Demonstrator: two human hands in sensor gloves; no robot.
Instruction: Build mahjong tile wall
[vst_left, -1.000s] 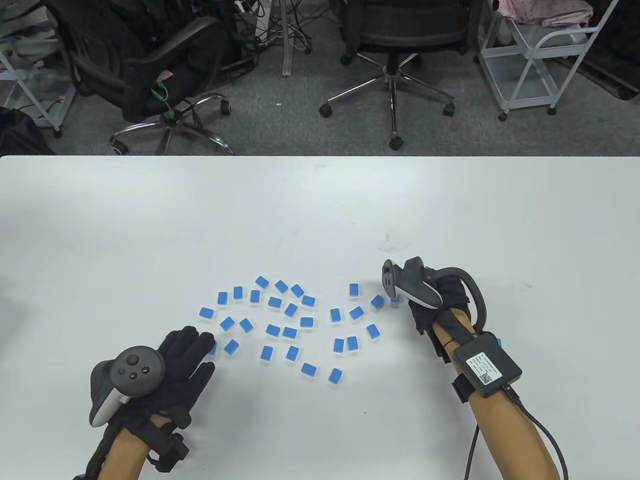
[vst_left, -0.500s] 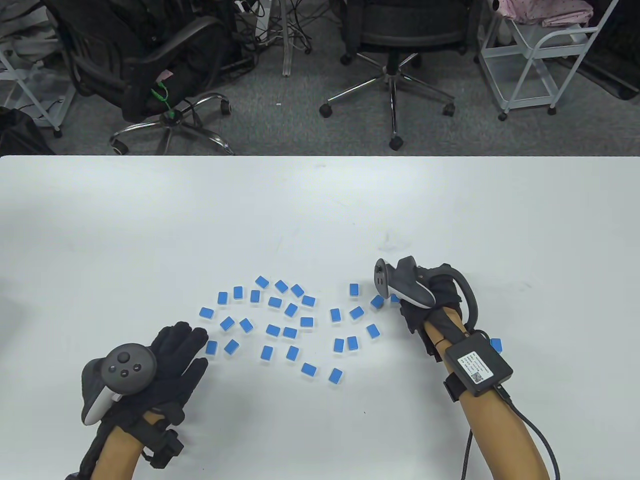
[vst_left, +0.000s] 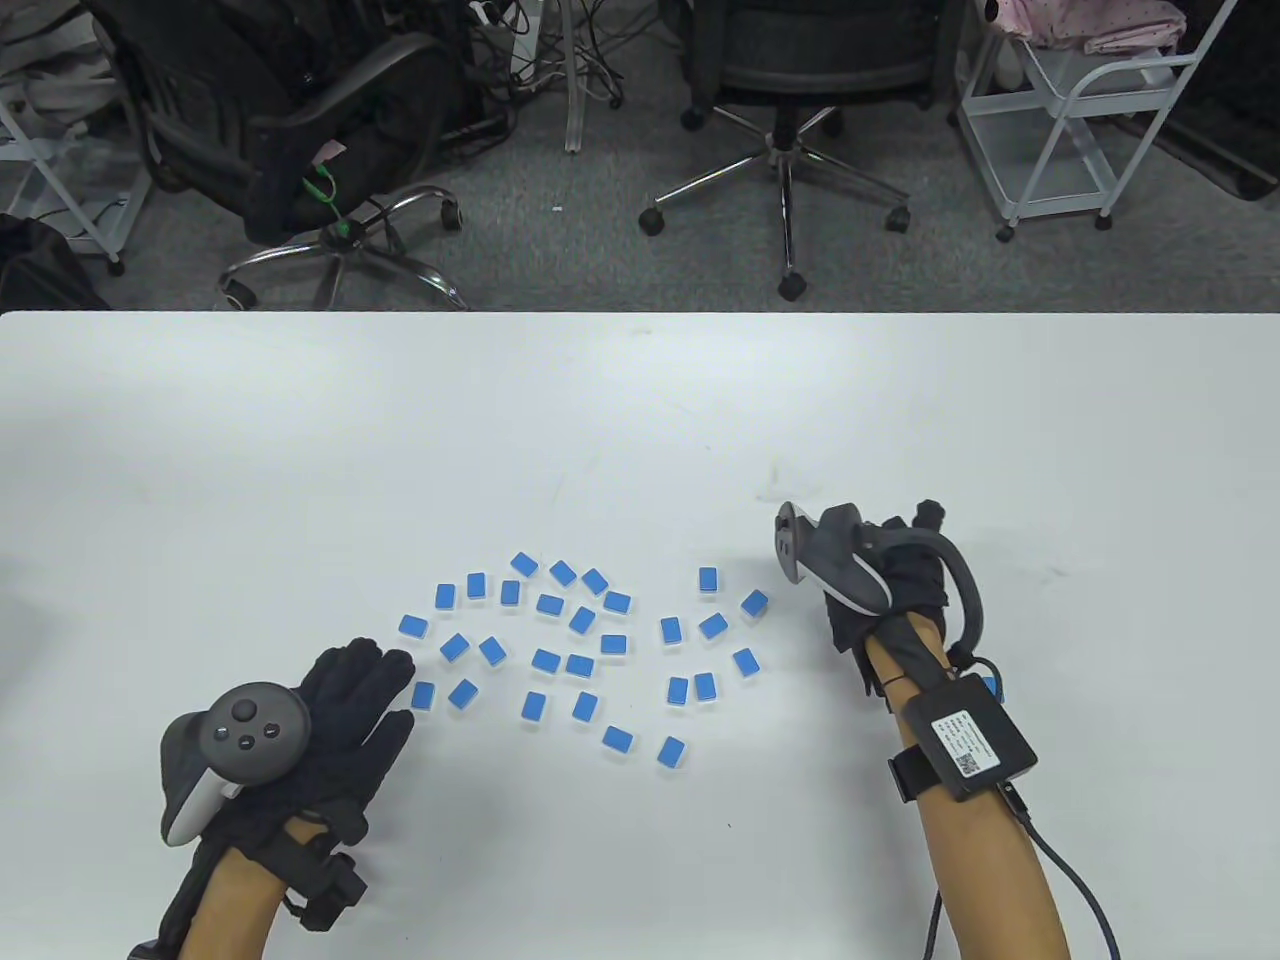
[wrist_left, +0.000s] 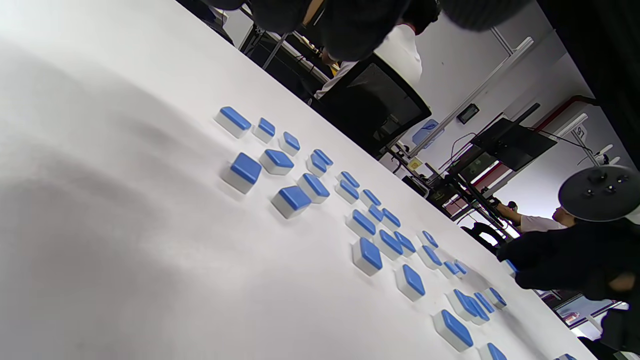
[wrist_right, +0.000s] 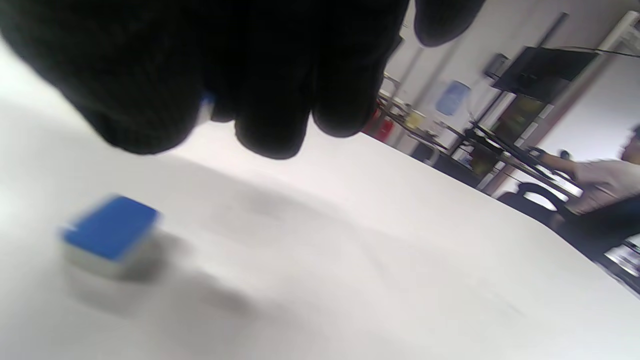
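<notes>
Smooth glossy plastic mahjong tiles (vst_left: 545, 659), matt white table (vst_left: 300, 450), black knit cloth gloves (vst_left: 350, 690)

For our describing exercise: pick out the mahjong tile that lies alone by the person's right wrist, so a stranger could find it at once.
Start at the white table, then find the right hand at its right side. Follow that forearm back to the black sensor box: a blue tile peeks out beside it. Unlike the scattered tiles, it lies alone, right of the arm and half hidden.
</notes>
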